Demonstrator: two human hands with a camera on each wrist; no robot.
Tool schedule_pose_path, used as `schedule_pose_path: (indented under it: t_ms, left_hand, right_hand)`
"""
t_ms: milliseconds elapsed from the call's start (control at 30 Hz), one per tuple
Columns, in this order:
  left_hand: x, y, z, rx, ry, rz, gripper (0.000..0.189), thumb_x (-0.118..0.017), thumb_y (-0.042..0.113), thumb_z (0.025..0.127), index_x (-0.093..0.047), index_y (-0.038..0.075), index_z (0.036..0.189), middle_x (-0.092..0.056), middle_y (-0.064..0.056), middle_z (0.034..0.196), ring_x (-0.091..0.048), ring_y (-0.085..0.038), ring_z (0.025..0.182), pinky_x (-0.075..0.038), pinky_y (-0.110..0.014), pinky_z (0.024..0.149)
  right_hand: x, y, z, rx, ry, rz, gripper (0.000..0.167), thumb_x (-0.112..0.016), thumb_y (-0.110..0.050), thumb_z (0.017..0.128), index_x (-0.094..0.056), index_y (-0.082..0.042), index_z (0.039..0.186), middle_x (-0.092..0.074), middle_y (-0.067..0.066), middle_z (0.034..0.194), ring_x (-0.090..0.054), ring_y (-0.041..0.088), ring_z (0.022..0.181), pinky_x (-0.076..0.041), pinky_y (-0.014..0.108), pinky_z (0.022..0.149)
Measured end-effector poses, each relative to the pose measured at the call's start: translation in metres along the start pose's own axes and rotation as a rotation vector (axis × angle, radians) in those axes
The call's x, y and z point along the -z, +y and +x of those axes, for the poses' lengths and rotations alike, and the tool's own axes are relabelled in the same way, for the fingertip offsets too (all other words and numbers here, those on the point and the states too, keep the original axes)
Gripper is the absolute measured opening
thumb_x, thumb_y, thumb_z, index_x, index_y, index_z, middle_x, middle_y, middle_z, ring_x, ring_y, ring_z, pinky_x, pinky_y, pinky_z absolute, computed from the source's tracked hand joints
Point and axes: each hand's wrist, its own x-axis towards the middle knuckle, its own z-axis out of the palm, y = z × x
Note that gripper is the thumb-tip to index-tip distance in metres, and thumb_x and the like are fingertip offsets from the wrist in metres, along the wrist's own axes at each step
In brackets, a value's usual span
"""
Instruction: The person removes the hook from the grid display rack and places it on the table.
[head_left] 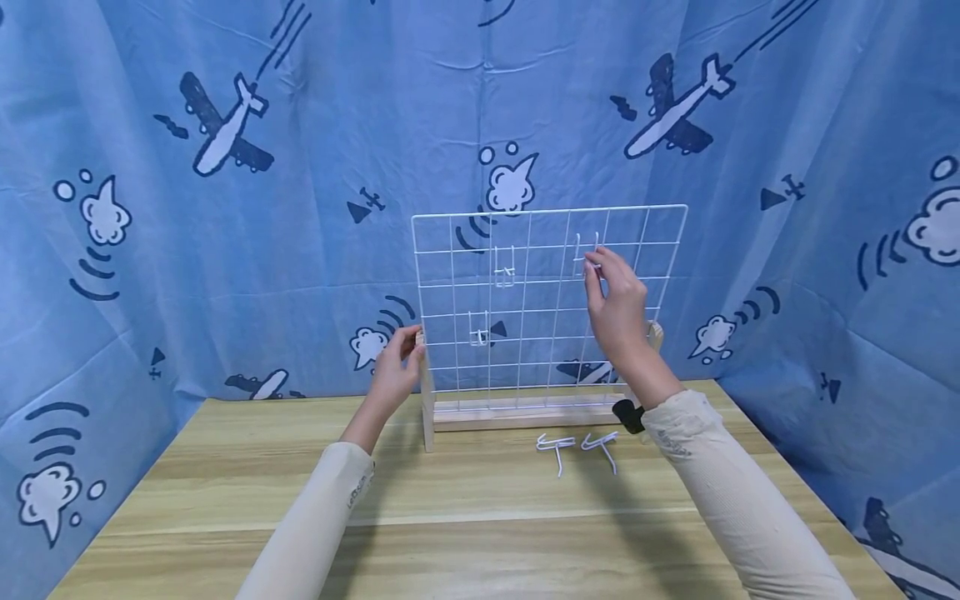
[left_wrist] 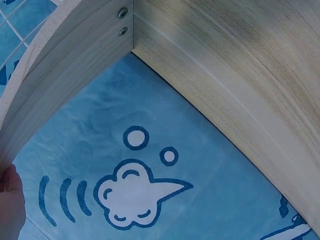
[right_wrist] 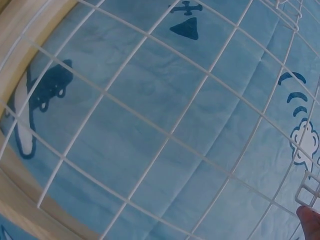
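A white wire grid panel (head_left: 551, 211) stands upright in a wooden base. My left hand (head_left: 395, 371) grips the top of the base's left wooden post (head_left: 427, 408); its fingertips show at the post's edge in the left wrist view. High on the right side of the grid, my right hand (head_left: 621, 307) pinches a white wire hook (head_left: 577, 248), whose prongs overlap the grid wires. The hook's square end (right_wrist: 300, 196) shows beside a fingertip in the right wrist view. Two similar hooks hang on the grid, an upper one (head_left: 504, 277) and a lower one (head_left: 478, 335).
Two loose white hooks, one left (head_left: 556, 443) and one right (head_left: 600, 442), lie on the wooden table (head_left: 465, 533) before the base's crossbar (head_left: 525, 417). Behind and beside the table hangs a blue curtain (head_left: 322, 167) printed with planes and clouds.
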Motion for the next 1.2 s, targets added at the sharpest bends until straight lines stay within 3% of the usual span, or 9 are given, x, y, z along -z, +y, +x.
schedule_pose_path:
  t_ms: [600, 867, 1200]
  left_hand:
    - [0.0, -0.002, 0.0, 0.022, -0.008, 0.006, 0.038, -0.045, 0.012, 0.103, -0.042, 0.002, 0.139, -0.05, -0.019, 0.135, -0.045, -0.03, 0.13, -0.041, -0.04, 0.107]
    - [0.0, -0.002, 0.001, 0.004, -0.001, 0.013, 0.037, -0.045, 0.011, 0.103, -0.043, 0.001, 0.138, -0.051, -0.02, 0.133, -0.046, -0.032, 0.129, -0.042, -0.042, 0.106]
    - [0.0, -0.002, 0.001, 0.014, -0.004, 0.015, 0.037, -0.045, 0.012, 0.103, -0.042, 0.002, 0.138, -0.05, -0.019, 0.134, -0.046, -0.031, 0.13, -0.041, -0.04, 0.107]
  right_hand:
    - [0.009, 0.001, -0.016, 0.058, 0.027, 0.02, 0.024, -0.056, -0.004, 0.097, -0.063, 0.007, 0.117, -0.058, 0.023, 0.127, -0.062, 0.036, 0.106, -0.055, 0.044, 0.086]
    - [0.008, 0.001, -0.032, 0.108, 0.016, -0.02, 0.023, -0.06, -0.003, 0.094, -0.065, 0.005, 0.115, -0.061, 0.022, 0.124, -0.062, 0.036, 0.109, -0.056, 0.047, 0.082]
    - [0.003, 0.002, -0.052, 0.152, 0.011, 0.04, 0.02, -0.062, 0.003, 0.09, -0.066, 0.008, 0.11, -0.063, 0.025, 0.116, -0.063, 0.038, 0.106, -0.055, 0.047, 0.084]
